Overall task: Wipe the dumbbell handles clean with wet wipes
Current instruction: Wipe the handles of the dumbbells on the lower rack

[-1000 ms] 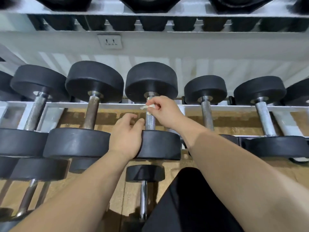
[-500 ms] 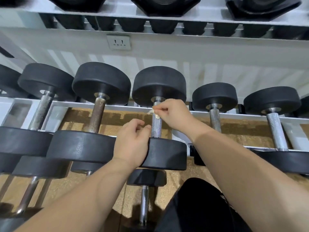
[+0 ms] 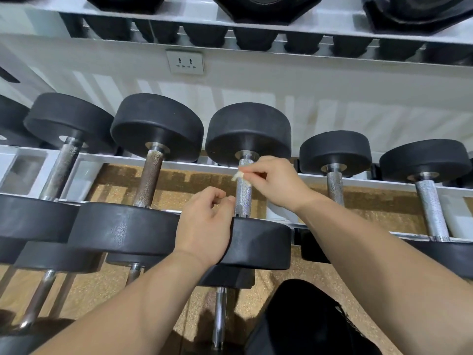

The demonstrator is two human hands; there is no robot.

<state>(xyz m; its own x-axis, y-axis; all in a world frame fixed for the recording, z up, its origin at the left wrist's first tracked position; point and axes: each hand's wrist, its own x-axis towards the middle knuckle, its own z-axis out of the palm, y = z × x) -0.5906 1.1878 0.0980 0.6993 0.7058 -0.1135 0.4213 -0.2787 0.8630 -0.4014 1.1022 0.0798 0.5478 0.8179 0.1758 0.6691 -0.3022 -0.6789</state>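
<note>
A black dumbbell lies on the white rack in front of me, its knurled steel handle (image 3: 243, 198) running away from me between two round heads. My right hand (image 3: 273, 179) pinches a small crumpled wet wipe (image 3: 237, 176) against the upper part of that handle. My left hand (image 3: 204, 226) rests on the near head (image 3: 258, 243) of the same dumbbell, fingers loosely curled beside the handle and holding nothing.
More dumbbells lie side by side on the rack: a rusty brown handle (image 3: 148, 179) to the left, shiny handles (image 3: 431, 208) to the right. A lower tier holds smaller dumbbells (image 3: 220, 316). Hex dumbbells sit on the shelf above. A wall socket (image 3: 184, 62) is behind.
My right hand with the wipe has shifted slightly along the top of the handle. My left hand's fingers have loosened and lifted a little from the near head. The view tilted down.
</note>
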